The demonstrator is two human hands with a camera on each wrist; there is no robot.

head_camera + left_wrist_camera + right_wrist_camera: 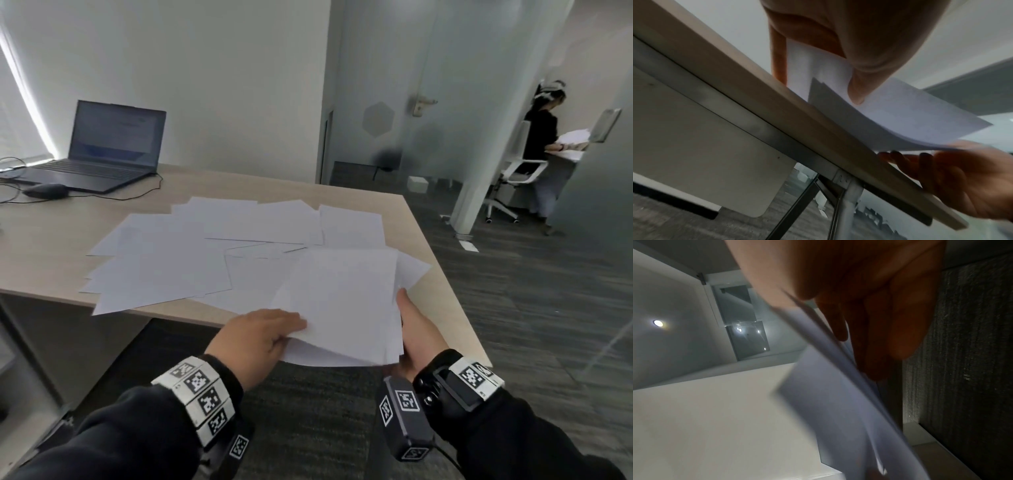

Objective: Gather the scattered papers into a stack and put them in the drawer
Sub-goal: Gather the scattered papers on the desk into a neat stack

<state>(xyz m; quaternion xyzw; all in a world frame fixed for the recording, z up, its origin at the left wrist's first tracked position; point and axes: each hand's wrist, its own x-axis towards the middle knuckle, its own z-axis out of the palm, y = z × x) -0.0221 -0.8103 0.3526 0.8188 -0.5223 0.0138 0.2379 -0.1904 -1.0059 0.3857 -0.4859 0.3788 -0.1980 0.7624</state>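
A: Quick, left to right. Upper left of the head view?
B: Open laptop (113, 144), mouse (46, 190) just in front of it, cables, all on the table (51, 240).
A: Centre?
B: Loose papers (205, 250) spread over the table, overlapping, some corners past the near edge.
A: Left hand?
B: Left hand (255, 337), lower centre, grip clamped on the stack (346, 301) at its near left corner. Left wrist view shows the thumb (857, 87) on top of the sheets and a finger under, right at the table edge.
A: Where's the stack?
B: Lower centre-right, held by both hands, near end sagging off the table's near edge, far end over the sheets lying there.
A: Right hand?
B: Right hand (416, 329) at the stack's right edge, thumb along the side, fingers (902, 331) underneath, so clamped on the stack too. Right wrist view is blurry.
A: Far right?
B: Glass partition, a person (544, 150) standing by a white chair (513, 178), upper right. Drawer isn't in any view.
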